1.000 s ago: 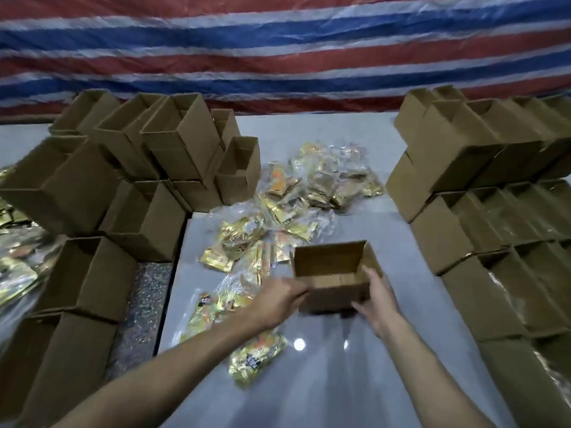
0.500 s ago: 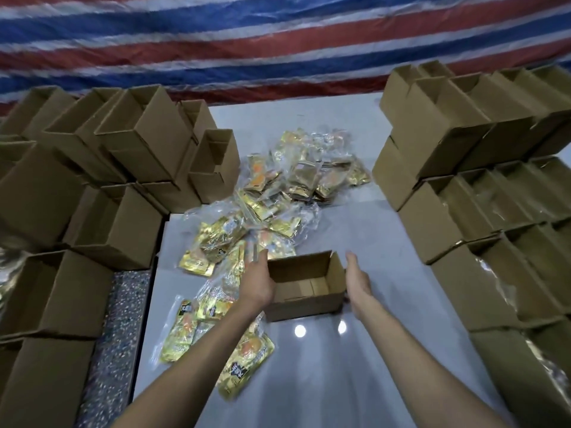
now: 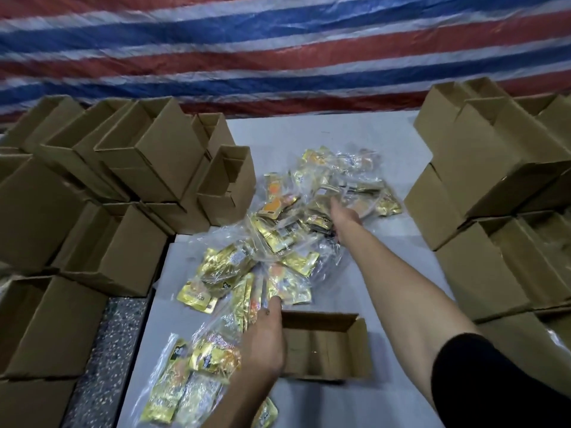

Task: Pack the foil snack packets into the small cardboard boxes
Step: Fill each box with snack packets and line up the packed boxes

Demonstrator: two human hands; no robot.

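Observation:
A small open cardboard box [image 3: 327, 347] lies on the grey table in front of me, with nothing visible inside. My left hand [image 3: 262, 338] rests against its left end, fingers extended toward the foil packets. A heap of gold foil snack packets in clear bags [image 3: 278, 242] spreads from the box's left side up to the middle of the table. My right hand [image 3: 341, 217] is stretched far forward into the far part of that heap, its fingers buried among the packets, so its hold is hidden.
Stacks of open brown cardboard boxes [image 3: 129, 186] crowd the left side, and more boxes [image 3: 494, 211] stand stacked on the right. A striped red, white and blue tarp [image 3: 278, 57] hangs behind. A speckled floor strip [image 3: 105, 359] shows left of the table.
My right hand left the box's right end and reached forward into the far packets. My left hand stayed at the box's left end. The box now sits lower in view.

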